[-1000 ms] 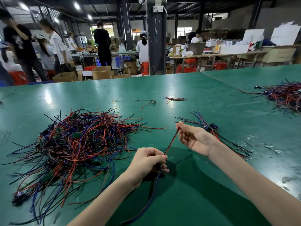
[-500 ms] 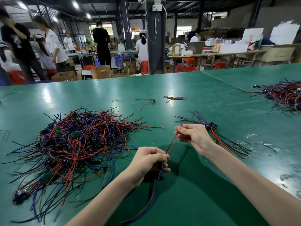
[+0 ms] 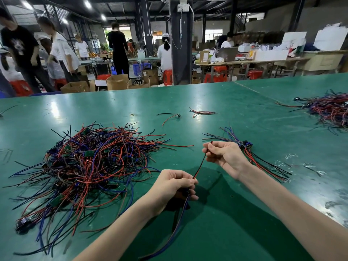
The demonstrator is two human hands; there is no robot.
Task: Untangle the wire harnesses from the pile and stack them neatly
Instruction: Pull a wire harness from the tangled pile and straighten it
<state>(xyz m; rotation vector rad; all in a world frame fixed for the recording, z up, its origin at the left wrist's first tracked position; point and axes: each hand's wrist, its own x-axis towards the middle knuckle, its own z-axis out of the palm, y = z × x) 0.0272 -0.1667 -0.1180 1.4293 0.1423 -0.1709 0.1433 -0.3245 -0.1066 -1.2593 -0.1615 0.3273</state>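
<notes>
One wire harness (image 3: 202, 163) is pinched taut by the curled fingers of the left hand (image 3: 175, 185) and right hand (image 3: 224, 157); a small stack (image 3: 245, 143) is laid beside; most of the tangled pile (image 3: 90, 162) is judged undone.

Two hands, the left hand (image 3: 175, 185) and the right hand (image 3: 224, 157); one harness (image 3: 199, 167) pinched between both; one big tangled pile (image 3: 90, 166); one small sorted bundle (image 3: 263, 164); one further pile (image 3: 331, 108) at far right; two strays beyond, one connector lead (image 3: 170, 116) and one thin wire bunch (image 3: 202, 112); one small ring (image 3: 132, 115); one green table (image 3: 244, 232).
</notes>
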